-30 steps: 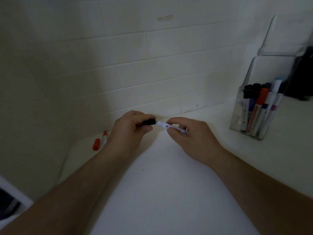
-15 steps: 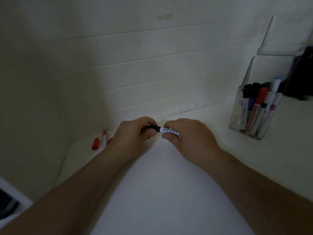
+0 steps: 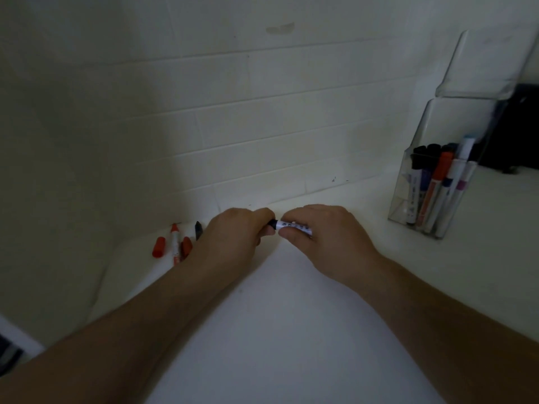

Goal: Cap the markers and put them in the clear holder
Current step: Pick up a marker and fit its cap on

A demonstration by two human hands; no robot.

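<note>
Gripping black cap [image 3: 273,223], left hand [image 3: 233,233] curled; right hand [image 3: 323,237] pinching marker [image 3: 293,227] barrel; knuckles up.

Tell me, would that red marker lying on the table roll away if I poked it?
Probably, if poked from the side: the red marker looks round and slim and lies flat on the smooth white table. It seems stiff, so it should not bend. It has a loose red cap on one side and another on the other, which might stop it.

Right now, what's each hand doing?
Left hand: gripping the black cap.
Right hand: pinching the white marker.
</note>
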